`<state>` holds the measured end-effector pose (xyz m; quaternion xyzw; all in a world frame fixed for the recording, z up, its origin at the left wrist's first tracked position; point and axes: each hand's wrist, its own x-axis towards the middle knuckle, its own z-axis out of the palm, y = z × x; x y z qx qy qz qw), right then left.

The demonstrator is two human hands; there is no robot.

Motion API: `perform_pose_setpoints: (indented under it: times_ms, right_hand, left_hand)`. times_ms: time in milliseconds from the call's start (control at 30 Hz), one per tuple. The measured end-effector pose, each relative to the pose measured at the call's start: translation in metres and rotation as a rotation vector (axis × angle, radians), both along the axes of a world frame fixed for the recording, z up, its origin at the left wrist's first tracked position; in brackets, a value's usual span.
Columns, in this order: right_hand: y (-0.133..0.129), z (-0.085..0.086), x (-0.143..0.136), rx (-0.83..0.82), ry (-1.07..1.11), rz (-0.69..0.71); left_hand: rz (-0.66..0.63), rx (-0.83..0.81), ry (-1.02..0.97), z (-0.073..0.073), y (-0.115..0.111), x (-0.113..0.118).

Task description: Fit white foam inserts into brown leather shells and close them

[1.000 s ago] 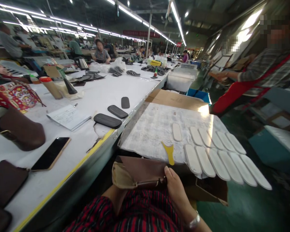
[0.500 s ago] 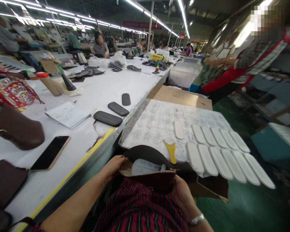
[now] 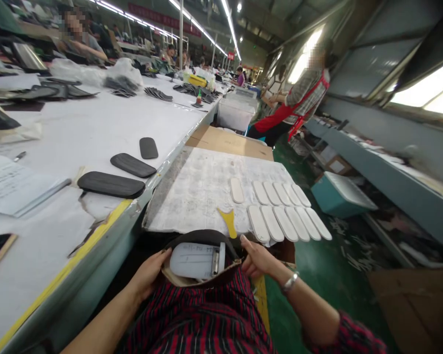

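A dark brown leather pouch (image 3: pixel 221 279) rests in my lap with its mouth gaping upward. Inside it sits a whitish plastic form (image 3: pixel 192 261) with handwriting and a small metal clip at its right end. My left hand (image 3: pixel 149 273) pinches the pouch's left edge, thumb on the rim. My right hand (image 3: pixel 257 258) is at the pouch's right corner, index finger stretched out and the others bent; whether those fingers touch the corner is hard to tell. Just beyond that hand, a yellow forked tool (image 3: pixel 228 222) lies on the white-covered board.
White oblong pads (image 3: pixel 276 223) lie in two rows on the board (image 3: pixel 192 196), with a smaller one apart. Black oblong pieces (image 3: pixel 110 184) and a notebook (image 3: pixel 18 187) are on the left table. A person in a red apron (image 3: pixel 302 103) stands farther off.
My view has swung to the right. My right hand has loosened from the pouch's right end and its index finger now reaches forward. The pouch is tipped so more of the form shows.
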<state>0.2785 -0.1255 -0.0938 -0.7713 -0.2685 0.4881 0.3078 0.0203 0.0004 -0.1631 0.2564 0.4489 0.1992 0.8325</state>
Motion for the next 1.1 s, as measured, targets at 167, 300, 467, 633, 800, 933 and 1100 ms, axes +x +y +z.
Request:
perform_pose_setpoints:
  times_ms: [167,300,467,633,800,933,1100]
  right_hand:
    - [0.028,0.049,-0.030,-0.418,0.057,0.210]
    - [0.048,0.042,-0.047,-0.549,0.008,0.273]
    - [0.045,0.035,-0.042,-0.457,0.076,0.125]
    - [0.005,0.020,-0.014,-0.363,0.107,0.175]
    - [-0.028,-0.015,-0.001,-0.217,0.100,0.133]
    - [-0.018,-0.015,-0.009,-0.039,-0.649,0.395]
    - [0.014,-0.010,-0.014,0.015,-1.014,0.892]
  left_hand:
    - [-0.010,0.026,-0.010,0.001,-0.001,-0.002]
    - [0.001,0.062,-0.015,0.002,-0.005,-0.007]
    - [-0.031,0.122,0.053,0.004,-0.006,-0.004]
    - [-0.294,0.495,0.261,0.002,0.004,-0.002]
    - [-0.510,0.827,0.411,0.007,0.016,-0.004]
    - [-0.619,1.104,0.446,0.024,0.029,0.015]
    - [-0.778,1.158,0.498,0.029,0.057,0.047]
